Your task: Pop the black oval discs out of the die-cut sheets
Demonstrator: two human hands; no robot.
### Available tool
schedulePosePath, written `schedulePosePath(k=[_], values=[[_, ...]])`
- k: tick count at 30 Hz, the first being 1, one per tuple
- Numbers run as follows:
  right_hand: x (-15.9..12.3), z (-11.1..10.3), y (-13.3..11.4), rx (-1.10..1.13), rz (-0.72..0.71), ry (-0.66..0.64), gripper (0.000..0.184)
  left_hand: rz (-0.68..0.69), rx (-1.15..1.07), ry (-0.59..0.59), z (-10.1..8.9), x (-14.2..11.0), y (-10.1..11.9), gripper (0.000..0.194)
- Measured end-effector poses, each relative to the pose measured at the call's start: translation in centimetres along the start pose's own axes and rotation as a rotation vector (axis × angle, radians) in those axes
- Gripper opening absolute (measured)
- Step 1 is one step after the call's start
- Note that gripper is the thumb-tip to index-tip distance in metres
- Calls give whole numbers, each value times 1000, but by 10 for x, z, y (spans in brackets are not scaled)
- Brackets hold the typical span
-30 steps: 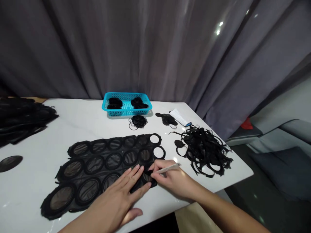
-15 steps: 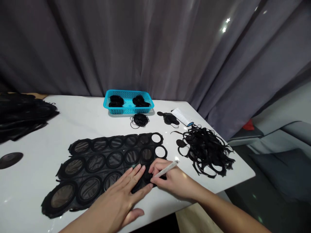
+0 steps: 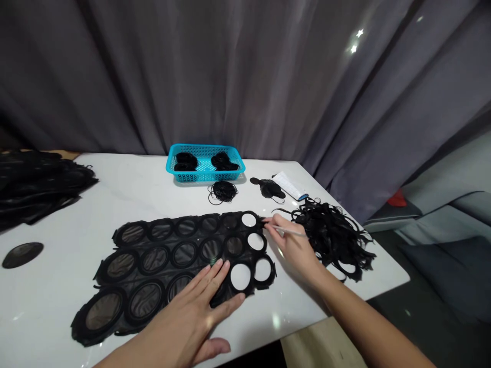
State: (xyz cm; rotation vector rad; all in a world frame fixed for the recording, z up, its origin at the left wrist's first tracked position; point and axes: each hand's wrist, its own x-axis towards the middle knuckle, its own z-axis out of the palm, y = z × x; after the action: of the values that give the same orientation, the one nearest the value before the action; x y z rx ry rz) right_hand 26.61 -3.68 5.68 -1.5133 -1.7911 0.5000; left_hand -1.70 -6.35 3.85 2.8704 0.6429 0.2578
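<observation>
A black sheet (image 3: 161, 232) with rows of ringed round windows lies on the white table. Most windows hold sheer dark mesh, while several at its right end show white. My left hand (image 3: 207, 301) rests flat on the sheet's near side with fingers spread, beside a white opening (image 3: 241, 277). Just off the sheet's right edge, my right hand (image 3: 289, 237) is closed around a slim silver tool (image 3: 286, 230); its exact kind is unclear. A small dark bit (image 3: 263, 223) shows at those fingertips, and I cannot tell whether it is held.
A tangled heap of black scraps (image 3: 335, 237) lies right of my right hand. Farther back are a blue basket (image 3: 205, 176) with black bundles, a coil of black cord (image 3: 224, 191) and a white packet (image 3: 290, 186). A black pile (image 3: 38, 184) and dark oval (image 3: 23, 254) lie left.
My right hand has moved up and right from the sheet with the silver tool. White openings now show where it was. My left hand stays flat in place.
</observation>
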Motion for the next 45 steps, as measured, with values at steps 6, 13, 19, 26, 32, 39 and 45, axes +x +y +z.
schedulePosePath(k=[6, 13, 19, 26, 32, 39, 45], values=[[31, 17, -9, 152, 2, -309, 10, -100, 22, 56, -4, 14, -28, 68], [32, 24, -14, 240, 2, -525, 4, -76, 79, 79, 16, 11, -40, 74], [32, 26, -12, 284, 10, -532, 15, -78, 27, 108, 17, 10, -39, 69], [31, 25, -14, 256, -26, -525, 19, -80, 11, 112, 17, 11, -39, 67], [6, 40, -22, -61, -289, -441, 9, -83, 33, 130, 18, 10, -38, 70], [65, 16, 17, -23, -49, -33, 20, -89, 38, 72, 7, 13, -40, 69], [88, 25, 8, 96, -88, -231, 18, -177, 43, 158, 3, 38, -55, 52]])
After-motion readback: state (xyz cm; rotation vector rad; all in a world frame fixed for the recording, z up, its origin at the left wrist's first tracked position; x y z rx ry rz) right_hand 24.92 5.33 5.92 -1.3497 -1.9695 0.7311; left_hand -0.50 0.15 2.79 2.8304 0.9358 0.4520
